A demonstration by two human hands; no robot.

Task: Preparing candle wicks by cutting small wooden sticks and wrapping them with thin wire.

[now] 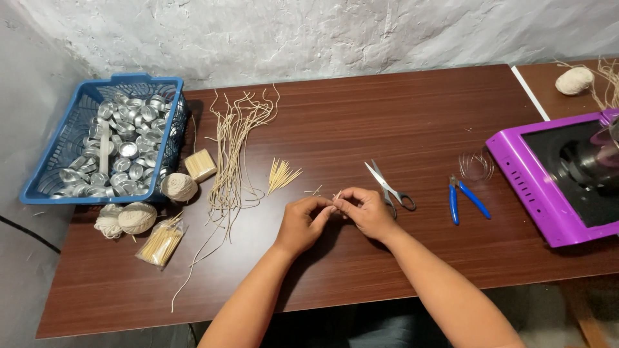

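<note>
A single head-worn camera looks steeply down and forward from above the person's own forearms onto the brown tabletop (400,109). It sits near, takes in nearly the whole tabletop, and faces the rough whitewashed wall (322,32) behind it.

- Thin pale wooden stick (336,194) pinched between both hands at frame centre, mostly hidden by fingertips; too small to make out.
- Purple plastic appliance (548,187) cut off by right edge.
- Loose tan fibre bundle (606,80) at upper right, cut off likewise.
</note>
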